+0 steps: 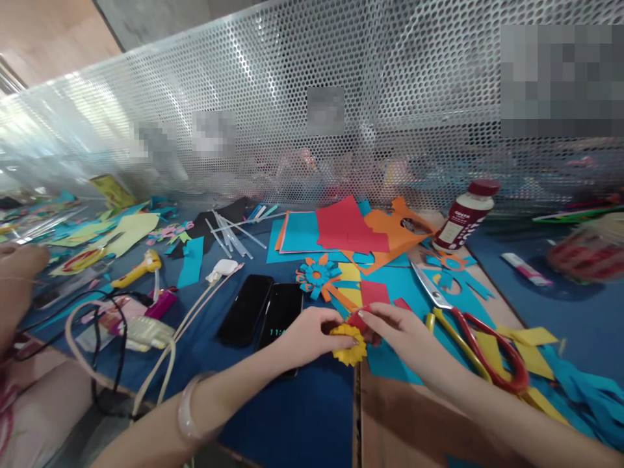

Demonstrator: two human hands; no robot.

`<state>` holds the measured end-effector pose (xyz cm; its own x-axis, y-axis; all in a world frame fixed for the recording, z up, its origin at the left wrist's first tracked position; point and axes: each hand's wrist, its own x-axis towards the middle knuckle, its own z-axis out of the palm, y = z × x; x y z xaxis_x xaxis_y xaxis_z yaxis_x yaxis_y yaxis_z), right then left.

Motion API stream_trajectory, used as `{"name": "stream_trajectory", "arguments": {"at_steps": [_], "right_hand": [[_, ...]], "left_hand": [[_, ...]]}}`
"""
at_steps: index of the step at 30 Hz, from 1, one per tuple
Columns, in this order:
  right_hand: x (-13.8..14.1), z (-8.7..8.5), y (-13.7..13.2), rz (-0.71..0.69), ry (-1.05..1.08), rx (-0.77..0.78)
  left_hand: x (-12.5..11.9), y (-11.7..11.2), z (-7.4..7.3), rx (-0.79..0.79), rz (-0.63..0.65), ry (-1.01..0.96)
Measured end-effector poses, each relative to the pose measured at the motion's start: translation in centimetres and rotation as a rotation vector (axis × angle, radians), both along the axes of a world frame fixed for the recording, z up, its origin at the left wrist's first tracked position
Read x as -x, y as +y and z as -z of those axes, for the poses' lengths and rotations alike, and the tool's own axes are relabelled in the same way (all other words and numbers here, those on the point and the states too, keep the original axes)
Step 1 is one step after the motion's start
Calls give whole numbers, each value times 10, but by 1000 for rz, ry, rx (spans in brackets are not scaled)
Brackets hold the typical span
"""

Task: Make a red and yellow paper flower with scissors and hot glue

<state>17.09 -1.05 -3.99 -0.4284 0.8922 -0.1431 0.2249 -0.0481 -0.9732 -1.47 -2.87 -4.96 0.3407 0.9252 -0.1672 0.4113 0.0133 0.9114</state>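
Observation:
Between thumb and fingers, my left hand [319, 335] pinches a yellow paper flower [349, 348] with a fringed edge. My right hand [392, 328] is closed on a small piece of red paper [358, 317], right against the flower's upper side. Part of the red piece is hidden by my fingers. Just beyond the hands lies a finished-looking blue and orange paper flower [316, 275]. Scissors with red handles [502, 354] rest open to the right, beside a yellow-handled tool [461, 341]. Two black phones [246, 309] lie by my left wrist.
Colored paper sheets [302, 232] are stacked behind the hands, with clear glue sticks [234, 234] to their left. A dark red bottle [465, 218] stands at the back right. A yellow glue gun [139, 270] and cables [170, 338] lie left. Another person's hand [19, 273] is at the far left.

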Motion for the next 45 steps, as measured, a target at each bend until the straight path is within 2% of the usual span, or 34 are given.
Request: {"name": "stream_trajectory", "arguments": {"at_steps": [5, 14, 19, 23, 30, 34, 37, 38, 39, 42, 43, 45], "right_hand": [[-1, 0, 1, 6, 6, -26], [-1, 5, 3, 82, 60, 38], [-8, 1, 11, 194, -2, -50], [-15, 0, 19, 257, 87, -41], [-15, 0, 20, 247, 112, -41], [-23, -9, 30, 299, 104, -87], [-33, -22, 37, 390, 114, -190], [-36, -25, 38, 380, 75, -221], [-38, -28, 37, 300, 8, -224], [-39, -26, 29, -140, -240, -174], [-39, -21, 28, -224, -315, -221], [-39, -9, 29, -152, -519, -530]], "left_hand": [[0, 1, 2, 3, -6, -5], [0, 2, 1, 38, -2, -26], [0, 0, 1, 17, 6, 2], [0, -3, 0, -7, 21, 61], [0, -4, 2, -72, 17, 142], [3, -4, 4, -108, -11, 161], [7, -2, 3, -134, -26, 203], [8, -2, 2, -140, -20, 222], [9, -1, 1, -145, -6, 242], [12, 0, -2, -180, 29, 291], [13, 0, -2, -209, 31, 306], [14, 1, -3, -280, 16, 339]]}}
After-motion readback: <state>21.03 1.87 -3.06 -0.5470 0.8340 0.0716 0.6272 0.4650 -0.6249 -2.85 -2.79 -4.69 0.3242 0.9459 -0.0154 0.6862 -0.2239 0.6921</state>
